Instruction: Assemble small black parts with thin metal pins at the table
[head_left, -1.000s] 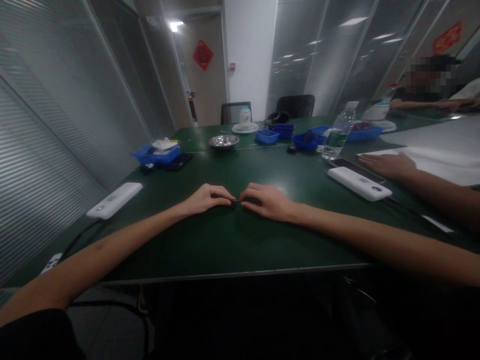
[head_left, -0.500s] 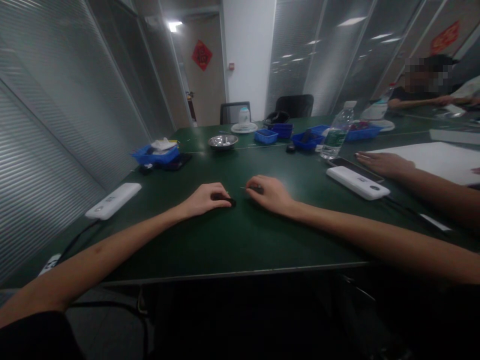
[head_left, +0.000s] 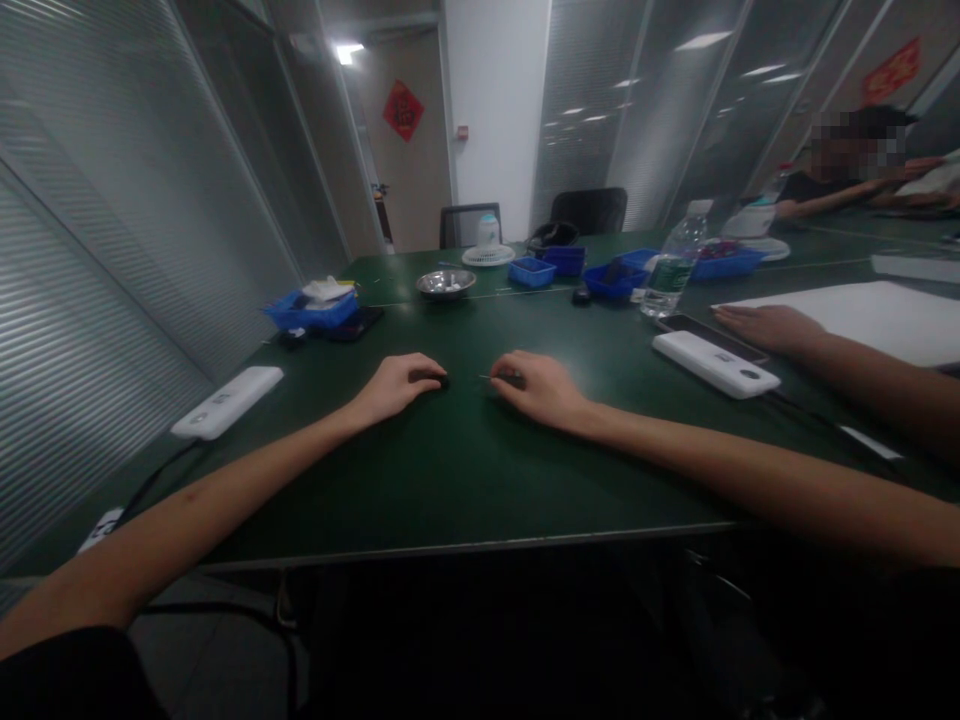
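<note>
Office meeting room: glass partitions (head_left: 112,250), long green table (head_left: 465,470), chairs (head_left: 589,210)

The person's left hand (head_left: 394,385) and right hand (head_left: 541,388) are bare, with no rings, watch or gloves, both forearms are uncovered, and a dark sleeve (head_left: 71,675) shows at the left upper arm.

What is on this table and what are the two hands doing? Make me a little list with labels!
Left hand: closed on a small dark piece, resting on the green table.
Right hand: pinching a thin pin-like tool.
Between the hands: a gap, not touching.
Far side: metal bowl, blue trays, water bottle.
Right: another person's hand beside a white box.
</note>
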